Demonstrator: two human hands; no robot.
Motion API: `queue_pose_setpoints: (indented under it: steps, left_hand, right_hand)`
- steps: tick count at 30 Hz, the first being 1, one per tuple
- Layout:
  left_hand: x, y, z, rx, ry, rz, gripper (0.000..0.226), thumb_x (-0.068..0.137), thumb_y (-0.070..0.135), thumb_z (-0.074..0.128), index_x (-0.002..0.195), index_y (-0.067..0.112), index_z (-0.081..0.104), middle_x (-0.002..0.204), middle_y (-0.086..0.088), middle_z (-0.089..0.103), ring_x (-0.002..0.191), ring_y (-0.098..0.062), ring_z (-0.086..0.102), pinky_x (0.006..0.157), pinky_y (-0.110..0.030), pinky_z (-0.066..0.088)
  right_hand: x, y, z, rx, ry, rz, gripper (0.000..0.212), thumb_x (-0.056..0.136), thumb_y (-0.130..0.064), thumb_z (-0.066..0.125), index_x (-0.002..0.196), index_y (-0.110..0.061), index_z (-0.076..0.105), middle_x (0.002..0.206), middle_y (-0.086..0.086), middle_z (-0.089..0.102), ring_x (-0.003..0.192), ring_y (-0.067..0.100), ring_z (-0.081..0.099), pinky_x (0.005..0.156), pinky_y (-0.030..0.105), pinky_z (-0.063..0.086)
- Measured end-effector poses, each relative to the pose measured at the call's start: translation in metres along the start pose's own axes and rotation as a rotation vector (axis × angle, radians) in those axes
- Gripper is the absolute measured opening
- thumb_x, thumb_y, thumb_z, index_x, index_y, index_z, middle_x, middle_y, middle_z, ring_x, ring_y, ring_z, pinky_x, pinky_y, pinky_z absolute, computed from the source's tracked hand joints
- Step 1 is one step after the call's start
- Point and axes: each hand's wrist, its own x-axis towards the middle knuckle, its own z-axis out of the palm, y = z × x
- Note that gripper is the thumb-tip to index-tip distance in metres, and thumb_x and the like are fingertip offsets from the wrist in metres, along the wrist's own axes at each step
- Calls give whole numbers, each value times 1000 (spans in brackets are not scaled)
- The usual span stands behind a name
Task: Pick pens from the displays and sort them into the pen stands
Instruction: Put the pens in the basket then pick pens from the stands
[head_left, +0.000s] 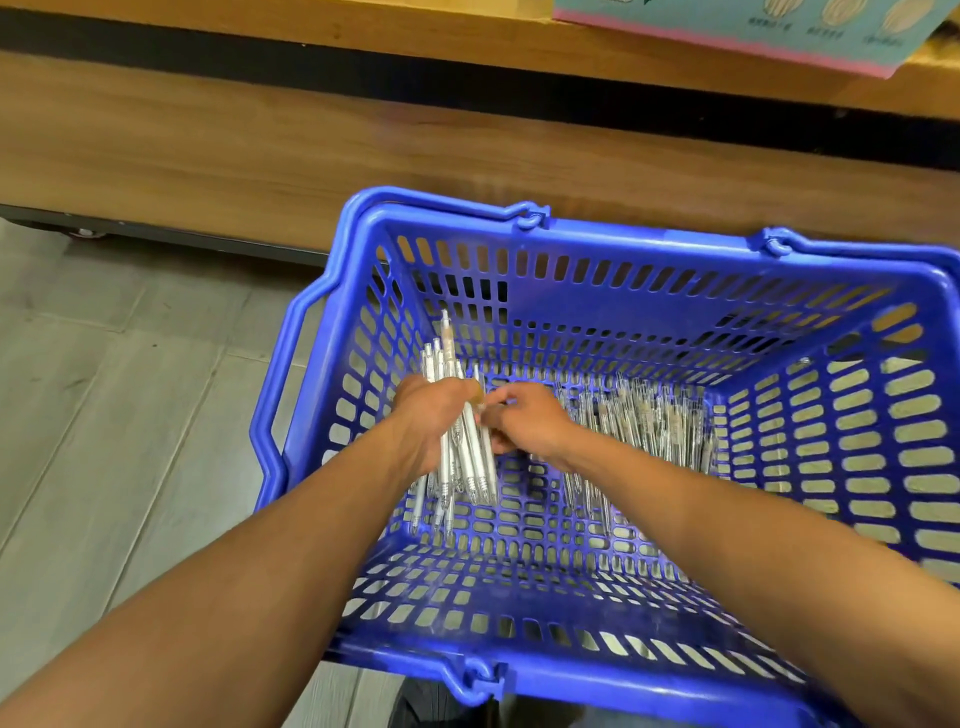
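White plastic pens, a bundle, sit gripped in our left hand; right hand pinches one at 3 o'clock. Light, stiff, slippery: we'd grip mid-barrel. Loose pens lie in the blue slotted plastic basket.

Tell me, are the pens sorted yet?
Not yet. The left hand grips a bundle of white pens inside the blue basket, and the right hand touches that bundle. A pile of loose pens lies on the basket floor. No pen stand is in view.
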Motion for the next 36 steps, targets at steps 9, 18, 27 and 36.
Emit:
queue_pose_setpoints:
  steps: [9, 18, 27, 36]
  left_hand:
    - [-3, 2, 5, -13, -67, 58, 115, 72, 36, 86, 156, 10, 13, 160, -16, 28, 145, -33, 30, 113, -46, 31]
    - [0, 6, 1, 4, 50, 103, 101, 75, 20, 82, 154, 12, 20, 156, -14, 33, 139, -34, 38, 107, -47, 38]
    - [4, 3, -2, 48, 112, 110, 92, 78, 16, 78, 152, 9, 24, 152, -16, 39, 135, -33, 44, 105, -46, 41]
    - [0, 3, -4, 56, 71, 112, 92, 80, 13, 77, 153, 10, 20, 157, -15, 31, 141, -33, 36, 109, -47, 37]
  right_hand:
    - [-16, -22, -34, 641, -206, 36, 33, 93, -3, 57, 125, -11, 58, 91, 6, 66, 74, 14, 67, 66, 24, 56]
    - [1, -12, -27, 485, -90, 56, 14, 93, -9, 60, 105, -5, 66, 85, 12, 69, 73, 19, 69, 72, 30, 59]
    - [17, -7, 29, -566, 124, 72, 22, 91, -12, 59, 73, -11, 47, 71, 3, 51, 62, 17, 53, 48, 24, 39]
    - [8, -3, 16, -503, 95, 100, 24, 97, -18, 51, 74, -11, 51, 68, 3, 52, 58, 15, 51, 49, 25, 42]
